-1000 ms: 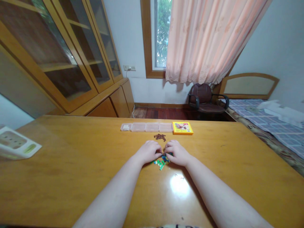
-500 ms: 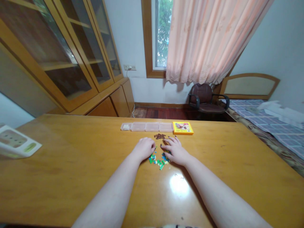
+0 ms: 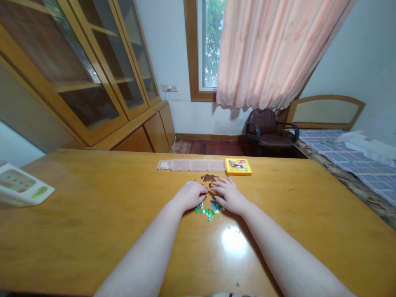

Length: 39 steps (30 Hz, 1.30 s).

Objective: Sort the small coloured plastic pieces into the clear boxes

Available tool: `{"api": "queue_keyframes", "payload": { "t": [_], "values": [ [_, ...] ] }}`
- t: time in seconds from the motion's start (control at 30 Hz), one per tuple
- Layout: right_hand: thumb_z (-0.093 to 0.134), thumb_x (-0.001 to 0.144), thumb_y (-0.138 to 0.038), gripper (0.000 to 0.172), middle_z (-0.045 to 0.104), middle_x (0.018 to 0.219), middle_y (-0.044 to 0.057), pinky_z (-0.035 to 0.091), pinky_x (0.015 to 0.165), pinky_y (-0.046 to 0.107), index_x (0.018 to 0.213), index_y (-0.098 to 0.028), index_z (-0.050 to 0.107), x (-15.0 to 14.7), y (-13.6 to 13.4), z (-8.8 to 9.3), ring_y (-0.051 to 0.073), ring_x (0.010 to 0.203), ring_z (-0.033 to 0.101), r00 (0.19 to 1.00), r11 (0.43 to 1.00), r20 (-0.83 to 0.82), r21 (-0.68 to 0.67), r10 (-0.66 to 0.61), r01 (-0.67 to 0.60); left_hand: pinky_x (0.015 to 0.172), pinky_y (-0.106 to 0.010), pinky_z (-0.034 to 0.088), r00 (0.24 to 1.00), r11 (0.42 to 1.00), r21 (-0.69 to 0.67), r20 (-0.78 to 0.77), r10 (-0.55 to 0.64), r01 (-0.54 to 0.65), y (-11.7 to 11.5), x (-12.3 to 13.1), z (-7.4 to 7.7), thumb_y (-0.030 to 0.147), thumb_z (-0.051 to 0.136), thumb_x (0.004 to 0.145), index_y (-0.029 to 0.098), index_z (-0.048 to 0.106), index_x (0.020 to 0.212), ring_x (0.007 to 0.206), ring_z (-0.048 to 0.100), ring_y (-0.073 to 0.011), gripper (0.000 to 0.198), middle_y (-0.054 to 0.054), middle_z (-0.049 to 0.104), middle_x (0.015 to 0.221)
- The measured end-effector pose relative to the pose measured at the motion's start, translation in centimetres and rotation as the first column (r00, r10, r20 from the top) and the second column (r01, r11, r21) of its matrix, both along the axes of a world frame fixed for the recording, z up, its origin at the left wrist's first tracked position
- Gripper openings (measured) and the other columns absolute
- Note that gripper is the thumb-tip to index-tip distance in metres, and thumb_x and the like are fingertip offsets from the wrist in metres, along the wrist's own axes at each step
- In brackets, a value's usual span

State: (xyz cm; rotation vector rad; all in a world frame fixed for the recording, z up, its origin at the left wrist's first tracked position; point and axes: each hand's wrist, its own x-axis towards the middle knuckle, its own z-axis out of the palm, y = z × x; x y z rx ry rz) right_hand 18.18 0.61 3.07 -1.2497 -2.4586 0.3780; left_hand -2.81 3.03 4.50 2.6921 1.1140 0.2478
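Small toy building bricks lie between my two hands on the wooden table. Brown bricks (image 3: 209,177) form a pile just beyond my fingertips. Nearer to me, green, white and blue bricks (image 3: 208,213) are scattered in a loose curve. My left hand (image 3: 190,195) rests beside the left end of that curve, fingers reaching inward and thumb apart, with no brick visible in it. Fingers spread, my right hand (image 3: 230,195) lies over the right side, its thumb by some blue bricks (image 3: 214,205). What is under both palms is hidden.
Behind the brown pile stands a row of clear plastic trays (image 3: 198,166), with a yellow box (image 3: 238,166) at its right end. A white and green plastic object (image 3: 26,185) sits at the table's left. Beyond the table are a chair (image 3: 268,128) and a bed.
My left hand has shifted slightly right and its fingers have stretched out from a curl. The fingers of my right hand have moved a little over the bricks.
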Motion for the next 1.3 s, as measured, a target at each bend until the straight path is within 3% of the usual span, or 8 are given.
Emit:
{"api": "queue_keyframes", "payload": {
  "t": [0.13, 0.27, 0.5, 0.67, 0.83, 1.07, 1.3],
  "values": [
    [0.053, 0.076, -0.018, 0.025, 0.063, 0.113, 0.000, 0.024, 0.105, 0.044, 0.092, -0.028, 0.071, 0.1, -0.2, 0.6, 0.022, 0.114, 0.046, 0.967, 0.976, -0.129, 0.007, 0.218, -0.219, 0.081, -0.028, 0.042, 1.000, 0.999, 0.022, -0.020, -0.023, 0.023, -0.1, 0.0, 0.2, 0.026, 0.050, 0.082, 0.024, 0.070, 0.090, 0.083, 0.060, -0.0173, 0.021, -0.003, 0.069, 0.086],
    [0.056, 0.071, -0.016, 0.023, 0.064, 0.110, 0.000, 0.027, 0.103, 0.043, 0.082, -0.027, 0.073, 0.2, -0.2, 0.5, 0.022, 0.110, 0.048, 0.934, 0.953, -0.202, 0.000, 0.296, -0.302, 0.075, -0.028, 0.042, 0.998, 0.999, 0.033, -0.056, 0.042, -0.040, -0.3, 0.1, 0.6, 0.025, 0.052, 0.080, 0.022, 0.069, 0.081, 0.079, 0.059, -0.0177, 0.017, -0.004, 0.068, 0.082],
    [0.057, 0.071, -0.017, 0.022, 0.065, 0.104, 0.001, 0.027, 0.101, 0.045, 0.083, -0.027, 0.073, 0.1, -0.1, 0.4, 0.021, 0.102, 0.051, 0.931, 0.944, -0.184, -0.037, 0.316, -0.327, 0.075, -0.027, 0.041, 0.986, 0.988, -0.011, -0.074, 0.150, -0.151, -0.1, -0.5, 0.9, 0.025, 0.053, 0.078, 0.022, 0.068, 0.081, 0.081, 0.059, -0.0183, 0.015, -0.003, 0.068, 0.083],
    [0.059, 0.072, -0.019, 0.022, 0.063, 0.110, 0.001, 0.024, 0.103, 0.045, 0.086, -0.029, 0.073, 0.1, -0.2, 0.4, 0.021, 0.108, 0.049, 0.933, 0.943, -0.172, -0.059, 0.315, -0.329, 0.064, -0.026, 0.040, 0.956, 0.960, -0.047, -0.113, 0.270, -0.276, -0.1, -0.8, 1.2, 0.028, 0.049, 0.079, 0.021, 0.066, 0.077, 0.073, 0.059, -0.0179, 0.018, -0.004, 0.068, 0.080],
    [0.060, 0.073, -0.023, 0.022, 0.061, 0.116, -0.001, 0.012, 0.107, 0.050, 0.087, -0.032, 0.073, 0.1, -0.4, 0.3, 0.024, 0.118, 0.042, 0.957, 0.956, -0.109, -0.091, 0.270, -0.280, 0.054, -0.024, 0.034, 0.969, 0.957, -0.180, -0.142, 0.203, -0.227, -0.5, -0.9, 1.2, 0.036, 0.051, 0.076, 0.022, 0.064, 0.072, 0.062, 0.056, -0.0152, 0.019, -0.001, 0.066, 0.071],
    [0.057, 0.078, -0.030, 0.027, 0.059, 0.119, 0.002, 0.011, 0.107, 0.053, 0.102, -0.032, 0.069, 0.1, -0.3, 0.5, 0.026, 0.121, 0.037, 0.990, 0.988, -0.045, -0.070, 0.136, -0.139, 0.049, -0.024, 0.030, 0.961, 0.927, -0.278, -0.185, 0.208, -0.254, -0.7, -1.4, 1.5, 0.042, 0.056, 0.069, 0.021, 0.061, 0.071, 0.057, 0.051, -0.0131, 0.022, 0.001, 0.063, 0.067],
    [0.062, 0.074, -0.030, 0.020, 0.054, 0.128, -0.003, 0.010, 0.107, 0.054, 0.090, -0.036, 0.072, 0.2, -0.3, 0.3, 0.027, 0.125, 0.035, 0.966, 0.959, -0.070, -0.117, 0.250, -0.257, 0.047, -0.024, 0.029, 0.952, 0.915, -0.315, -0.250, 0.175, -0.251, -0.5, -1.3, 1.4, 0.041, 0.063, 0.062, 0.022, 0.059, 0.071, 0.056, 0.050, -0.0129, 0.022, 0.002, 0.060, 0.065]
  ]
}}
